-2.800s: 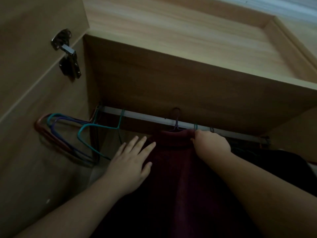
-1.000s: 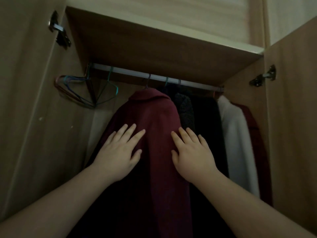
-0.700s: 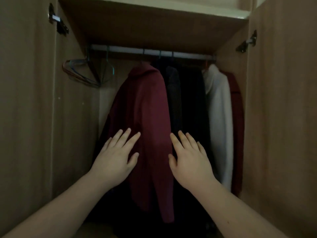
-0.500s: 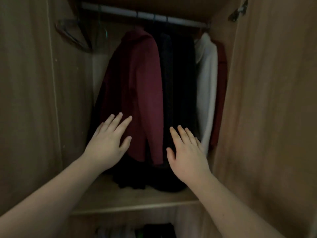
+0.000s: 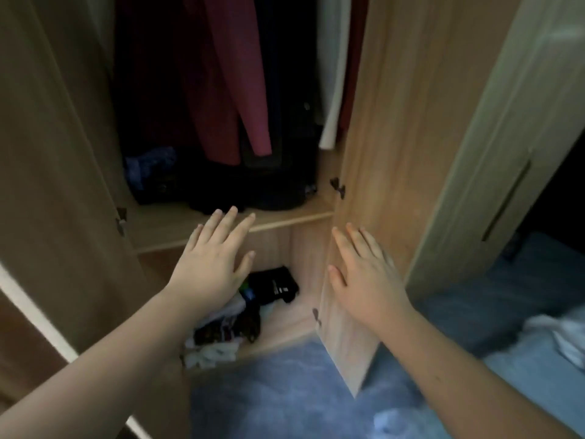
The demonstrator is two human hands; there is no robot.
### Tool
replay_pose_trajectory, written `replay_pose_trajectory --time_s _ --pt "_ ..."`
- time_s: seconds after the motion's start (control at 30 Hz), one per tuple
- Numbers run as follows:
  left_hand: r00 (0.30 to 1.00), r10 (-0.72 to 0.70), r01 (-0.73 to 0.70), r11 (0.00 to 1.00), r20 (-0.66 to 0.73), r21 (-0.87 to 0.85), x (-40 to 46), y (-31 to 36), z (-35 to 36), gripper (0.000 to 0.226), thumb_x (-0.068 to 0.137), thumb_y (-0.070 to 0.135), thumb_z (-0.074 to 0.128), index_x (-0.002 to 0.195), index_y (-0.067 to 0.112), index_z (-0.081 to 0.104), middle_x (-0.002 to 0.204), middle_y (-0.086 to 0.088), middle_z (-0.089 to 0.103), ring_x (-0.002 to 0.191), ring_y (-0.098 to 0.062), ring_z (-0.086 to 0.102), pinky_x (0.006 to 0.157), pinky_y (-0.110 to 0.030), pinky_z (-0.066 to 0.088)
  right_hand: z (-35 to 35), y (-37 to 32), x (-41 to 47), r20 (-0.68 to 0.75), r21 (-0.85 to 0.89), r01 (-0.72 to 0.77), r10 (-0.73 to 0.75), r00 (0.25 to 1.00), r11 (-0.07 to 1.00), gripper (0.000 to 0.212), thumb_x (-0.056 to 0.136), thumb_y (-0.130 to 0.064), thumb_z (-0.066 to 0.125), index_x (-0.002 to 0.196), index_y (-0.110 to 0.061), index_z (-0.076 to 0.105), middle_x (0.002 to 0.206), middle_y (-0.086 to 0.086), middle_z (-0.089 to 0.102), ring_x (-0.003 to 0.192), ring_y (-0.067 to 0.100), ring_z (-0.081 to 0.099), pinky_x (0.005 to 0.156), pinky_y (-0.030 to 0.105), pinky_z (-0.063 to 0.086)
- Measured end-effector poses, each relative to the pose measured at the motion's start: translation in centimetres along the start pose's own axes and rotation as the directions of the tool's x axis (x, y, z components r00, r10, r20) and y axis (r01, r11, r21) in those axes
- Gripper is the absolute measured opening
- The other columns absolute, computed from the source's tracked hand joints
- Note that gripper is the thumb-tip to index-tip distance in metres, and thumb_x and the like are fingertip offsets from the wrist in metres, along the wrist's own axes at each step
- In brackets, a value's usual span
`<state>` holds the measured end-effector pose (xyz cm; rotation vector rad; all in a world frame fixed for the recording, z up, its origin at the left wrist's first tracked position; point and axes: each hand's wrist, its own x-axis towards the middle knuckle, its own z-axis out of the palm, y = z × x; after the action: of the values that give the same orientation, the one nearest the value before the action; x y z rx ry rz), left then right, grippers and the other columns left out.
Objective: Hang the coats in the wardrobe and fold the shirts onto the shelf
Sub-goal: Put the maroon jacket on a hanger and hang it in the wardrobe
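A dark red coat (image 5: 221, 90) hangs inside the open wardrobe, with dark coats (image 5: 285, 106) and a white one (image 5: 330, 90) to its right. My left hand (image 5: 215, 264) hovers flat with straight fingers in front of the wooden shelf (image 5: 285, 218) under the coats and holds nothing. My right hand (image 5: 364, 274) is also flat and empty, in front of the lower edge of the right wardrobe door (image 5: 395, 137); whether it touches the door is unclear.
The left door (image 5: 53, 153) stands open. Dark and blue clothes (image 5: 152, 172) lie on the shelf; a heap of mixed clothes (image 5: 240, 315) fills the lower compartment. Blue fabric (image 5: 285, 391) spreads below, with white clothing (image 5: 566, 337) at the right.
My hands came off the red coat and dropped down with the view, from the rail to the shelf and lower compartment. Both stayed flat and empty.
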<state>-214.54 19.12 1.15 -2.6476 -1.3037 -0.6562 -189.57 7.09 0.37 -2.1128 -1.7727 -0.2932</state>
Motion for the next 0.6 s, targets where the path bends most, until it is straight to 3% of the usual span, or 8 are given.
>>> replay_pose_trajectory --time_s 0.13,0.23,0.4,0.6 --pt "0.994 0.060 -0.052 0.995 0.094 -0.079 -3.2 4.9 2.8 0.064 0.096 0.049 0.038 0.153 0.035 0.012 0.163 -0.001 0.014 0.150 -0.023 0.006 0.121 -0.046 0.014 -0.5 3.4 -7.7 0.058 -0.100 -0.126 0.133 0.989 0.987 0.065 0.096 -0.043 0.044 0.154 -0.024 0.021 0.159 0.002 0.027 0.148 0.022 0.018 0.117 0.047 0.024" --pt "0.973 0.201 -0.191 0.977 0.115 -0.090 -5.0 9.9 4.1 0.062 0.095 0.052 0.032 0.152 0.036 0.015 0.162 -0.002 0.018 0.150 -0.025 0.012 0.119 -0.047 0.017 -1.9 6.4 -12.6 0.057 -0.140 -0.228 0.238 0.970 0.964 0.066 0.092 -0.044 0.047 0.152 -0.023 0.028 0.157 0.002 0.032 0.147 0.024 0.024 0.114 0.050 0.028" --pt "0.887 0.427 -0.419 0.904 0.175 -0.083 -6.0 17.9 5.9 0.063 0.094 0.058 0.019 0.152 0.036 0.014 0.160 -0.003 0.023 0.148 -0.026 0.017 0.119 -0.046 0.020 -4.3 10.8 -19.1 0.019 -0.194 -0.337 0.347 0.938 0.921 0.069 0.088 -0.051 0.030 0.152 -0.025 0.032 0.157 0.002 0.036 0.146 0.024 0.028 0.114 0.050 0.031" --pt "0.818 0.555 -0.526 0.828 0.149 -0.193 -3.6 30.2 6.9 0.068 0.089 0.059 0.018 0.152 0.035 0.017 0.160 -0.005 0.023 0.148 -0.029 0.019 0.117 -0.047 0.023 -7.8 18.8 -28.0 -0.008 -0.208 -0.517 0.527 0.850 0.830 0.067 0.096 -0.047 0.040 0.156 -0.029 0.015 0.164 0.000 0.016 0.151 0.022 0.011 0.120 0.048 0.019"
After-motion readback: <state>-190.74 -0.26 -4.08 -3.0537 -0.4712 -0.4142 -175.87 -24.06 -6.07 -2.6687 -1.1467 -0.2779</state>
